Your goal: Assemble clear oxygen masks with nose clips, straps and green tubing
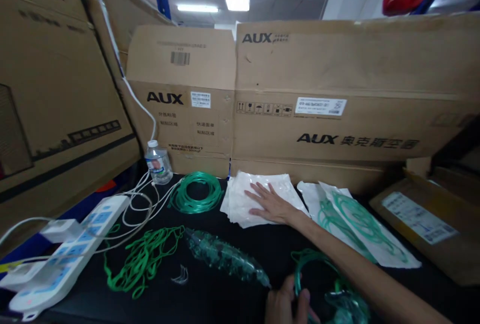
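Note:
My right hand [268,204] lies flat with fingers spread on a stack of white plastic bags [240,209] near the cardboard wall. At the bottom edge, my left hand [287,304] is closed on a coil of green clear tubing [298,274]. Below my right forearm, a clear green plastic piece [347,306] lies by this coil, partly cut off by the frame. To the right of the stack, white-backed pouches [375,224] hold green tubing. A long clear bag of green plastic parts [227,256] lies left of my left hand.
Green cord [144,259], a larger green tubing coil [197,193] and small clear hooked pieces [181,275] lie on the black surface. A power strip [71,259] with white cables and a plastic bottle [158,164] stand left. Cardboard panels [270,129] enclose the back; a box [423,214] sits right.

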Available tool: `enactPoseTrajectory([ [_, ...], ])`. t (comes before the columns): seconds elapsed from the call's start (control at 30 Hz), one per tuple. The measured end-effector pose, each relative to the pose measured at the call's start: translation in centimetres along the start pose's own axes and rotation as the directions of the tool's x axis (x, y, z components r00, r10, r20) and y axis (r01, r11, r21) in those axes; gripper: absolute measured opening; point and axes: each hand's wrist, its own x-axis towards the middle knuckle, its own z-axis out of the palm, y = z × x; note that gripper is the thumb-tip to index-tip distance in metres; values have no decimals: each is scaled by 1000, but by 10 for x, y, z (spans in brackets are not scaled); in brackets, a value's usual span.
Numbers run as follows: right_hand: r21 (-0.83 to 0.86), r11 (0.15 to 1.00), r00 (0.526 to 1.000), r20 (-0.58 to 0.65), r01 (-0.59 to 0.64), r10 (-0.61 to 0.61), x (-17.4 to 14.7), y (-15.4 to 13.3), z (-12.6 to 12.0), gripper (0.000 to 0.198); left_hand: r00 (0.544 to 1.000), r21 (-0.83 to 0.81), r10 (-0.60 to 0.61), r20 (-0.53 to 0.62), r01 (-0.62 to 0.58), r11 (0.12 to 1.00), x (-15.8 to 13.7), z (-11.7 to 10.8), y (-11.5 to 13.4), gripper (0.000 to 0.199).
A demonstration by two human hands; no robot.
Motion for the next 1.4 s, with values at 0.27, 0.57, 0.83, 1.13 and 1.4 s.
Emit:
enactPoseTrajectory([
  [0.27,140,967,893,-374,-213,251,-124,-40,-71,41,1000,-175,19,6,-18,984,-18,-13,28,50],
  [0.57,-43,962,924,-295,-268,244,-282,-78,-21,34,906,352,413,-97,-356,866,-34,-5,24,48],
  [0.83,-237,966,992,-102,-101,79,-273,-74,-17,42,832,637,482,274,-533,557,-26,4,40,16],
  [1.13,-171,985,997,-66,15,-27,-262,-63,-27,40,843,509,516,154,-515,690,-23,0,30,16],
  [1.4,-237,969,996,-27,75,-84,-250,-70,-51,36,769,501,633,90,-584,638,-22,-1,30,10],
])
